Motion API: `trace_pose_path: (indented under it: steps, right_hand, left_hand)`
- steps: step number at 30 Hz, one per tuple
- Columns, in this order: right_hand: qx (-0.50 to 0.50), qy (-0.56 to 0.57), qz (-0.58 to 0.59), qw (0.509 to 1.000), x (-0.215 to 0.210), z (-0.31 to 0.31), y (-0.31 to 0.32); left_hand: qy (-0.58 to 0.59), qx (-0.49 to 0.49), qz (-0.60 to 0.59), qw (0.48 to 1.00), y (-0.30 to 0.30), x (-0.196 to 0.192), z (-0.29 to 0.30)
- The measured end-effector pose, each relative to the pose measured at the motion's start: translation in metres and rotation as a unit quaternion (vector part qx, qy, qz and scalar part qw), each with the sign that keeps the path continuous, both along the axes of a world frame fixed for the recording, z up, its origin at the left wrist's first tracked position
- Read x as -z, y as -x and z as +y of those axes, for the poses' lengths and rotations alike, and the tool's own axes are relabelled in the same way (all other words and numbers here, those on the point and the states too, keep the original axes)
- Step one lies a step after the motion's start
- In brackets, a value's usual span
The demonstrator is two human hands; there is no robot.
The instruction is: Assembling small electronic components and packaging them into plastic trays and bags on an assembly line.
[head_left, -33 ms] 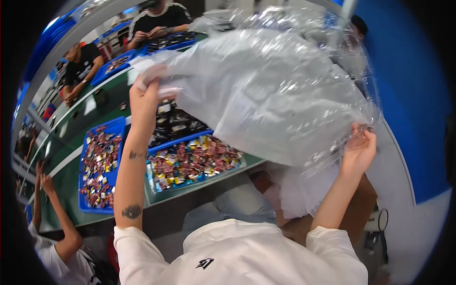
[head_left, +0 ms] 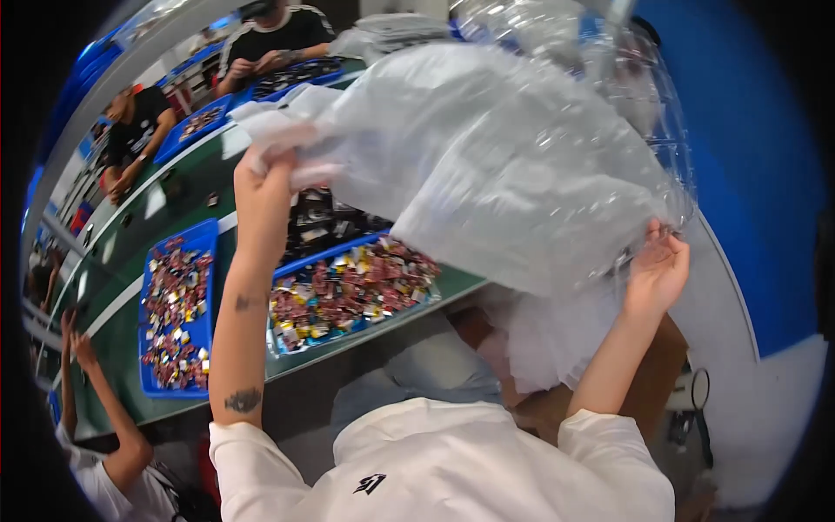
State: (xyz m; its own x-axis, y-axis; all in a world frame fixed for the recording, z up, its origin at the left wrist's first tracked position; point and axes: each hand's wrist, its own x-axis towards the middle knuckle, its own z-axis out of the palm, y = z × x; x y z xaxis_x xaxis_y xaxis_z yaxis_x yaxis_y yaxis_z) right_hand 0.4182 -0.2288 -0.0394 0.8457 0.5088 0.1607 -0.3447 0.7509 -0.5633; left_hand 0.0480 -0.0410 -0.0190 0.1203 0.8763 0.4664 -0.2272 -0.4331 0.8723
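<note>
A large translucent plastic bag (head_left: pixel 496 165) is stretched out in the air before me, over the table's right side. My left hand (head_left: pixel 265 178) is closed on its left edge, fingers slightly blurred. At the lower right corner my right hand (head_left: pixel 657 265) pinches the bag's edge between thumb and fingers. Below the bag, near my left forearm, lies a blue tray lined with clear film and heaped with small red, yellow and white parts (head_left: pixel 357 287). Behind it, dark packed pieces (head_left: pixel 326 222) are partly hidden by the bag.
Another blue tray (head_left: pixel 204 326) of small parts stands left on the green table (head_left: pixel 113 396). Co-workers sit along the far side, and another person's arms (head_left: pixel 109 391) reach in at lower left. A cardboard box (head_left: pixel 657 365) holding white plastic stands at my right, near a blue wall panel (head_left: pixel 748 191).
The bag's upper part has sunk a little and its folds have shifted, uncovering more clear plastic behind. Both hands keep their grip. The table and trays appear slightly farther left.
</note>
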Motion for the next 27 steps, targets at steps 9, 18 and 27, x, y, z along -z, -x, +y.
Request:
trace_pose_path:
  steps: [9,18,27]
  right_hand:
    - [0.059,0.063,0.072,0.994,0.159,-0.181,-0.089]
    - [-0.031,0.275,-0.024,0.961,0.223,-0.133,-0.004]
    - [0.17,0.687,-0.6,0.373,0.383,0.01,-0.083]
  left_hand:
    - [-0.274,0.437,0.254,0.818,-0.151,0.088,-0.164]
    - [0.116,0.483,0.266,0.826,-0.24,0.24,-0.159]
    - [0.09,0.299,0.337,0.888,-0.142,0.196,-0.141]
